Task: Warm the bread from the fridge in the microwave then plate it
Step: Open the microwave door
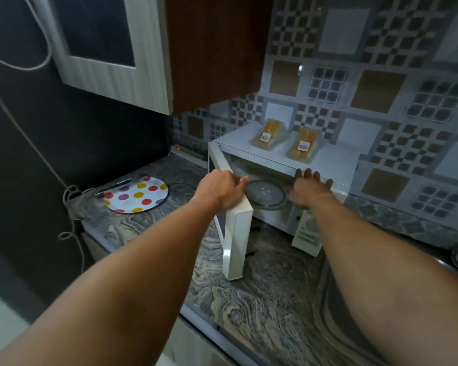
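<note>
Both bare arms extend forward, nearly straight, over the counter (249,299) toward the microwave (336,165).

Left arm: it runs from the lower left up to the open door (237,233). The left hand (222,190) sits palm down on the door's upper corner. Its fingers (242,180) are curled over the top edge and grip it.

Right arm: it runs from the lower right up to the right side of the oven opening. The right hand (308,191) is held palm forward and down, wrist level. Its fingers (308,174) are straight, slightly spread and hold nothing. The tips reach the upper front edge of the opening; whether they press on it cannot be told.

Counter: grey marbled stone, which carries every item below.

Microwave: white, set against the patterned wall tiles (381,88). The door is swung out to the left and stands upright over the counter.

Plate (136,194): round, white with coloured dots. It lies flat on the counter, well left of the microwave.

Turntable (266,194): round glass tray, visible inside the cavity between the two hands.

Bread: two clear packs lie side by side on top of the microwave, the left bread pack (269,134) and the right bread pack (303,146). Each bears a small label. Both are apart from the hands.
</note>
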Tool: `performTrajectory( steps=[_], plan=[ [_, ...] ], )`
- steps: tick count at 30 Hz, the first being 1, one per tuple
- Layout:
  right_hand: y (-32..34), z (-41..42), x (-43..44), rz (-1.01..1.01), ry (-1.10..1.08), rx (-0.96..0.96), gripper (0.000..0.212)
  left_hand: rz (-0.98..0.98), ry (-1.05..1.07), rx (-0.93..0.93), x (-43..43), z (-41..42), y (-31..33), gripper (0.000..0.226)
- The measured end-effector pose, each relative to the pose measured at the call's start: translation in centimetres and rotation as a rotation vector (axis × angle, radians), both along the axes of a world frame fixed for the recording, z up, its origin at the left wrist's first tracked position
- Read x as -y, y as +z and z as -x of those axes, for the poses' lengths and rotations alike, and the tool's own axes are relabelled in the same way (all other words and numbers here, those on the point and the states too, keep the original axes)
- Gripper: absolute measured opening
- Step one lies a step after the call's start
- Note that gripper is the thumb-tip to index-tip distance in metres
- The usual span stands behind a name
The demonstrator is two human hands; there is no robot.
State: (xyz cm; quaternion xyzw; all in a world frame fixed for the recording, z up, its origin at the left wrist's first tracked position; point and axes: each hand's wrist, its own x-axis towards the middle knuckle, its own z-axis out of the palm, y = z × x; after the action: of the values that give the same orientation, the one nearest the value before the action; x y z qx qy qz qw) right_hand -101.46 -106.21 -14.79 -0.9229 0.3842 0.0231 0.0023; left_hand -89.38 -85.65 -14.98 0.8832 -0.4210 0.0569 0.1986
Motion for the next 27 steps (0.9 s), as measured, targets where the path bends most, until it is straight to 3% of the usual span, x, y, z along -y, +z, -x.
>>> performTrajectory(
  steps=[6,12,27],
  plan=[
    [0.0,-1.3,-0.7,-0.008,0.051,-0.007,0.073,-0.161,0.079,-0.044,-1.2,-1.0,0.5,0.052],
    [-0.2,-2.8,-1.1,0.004,0.046,-0.017,0.077,-0.293,0.118,-0.255,-2.7,-1.7,0.5,0.077],
    [-0.8,-7.4,-2.4,-0.004,-0.067,0.023,0.075,-0.409,0.329,-0.076,-5.4,-8.8,0.2,0.09]
  ],
)
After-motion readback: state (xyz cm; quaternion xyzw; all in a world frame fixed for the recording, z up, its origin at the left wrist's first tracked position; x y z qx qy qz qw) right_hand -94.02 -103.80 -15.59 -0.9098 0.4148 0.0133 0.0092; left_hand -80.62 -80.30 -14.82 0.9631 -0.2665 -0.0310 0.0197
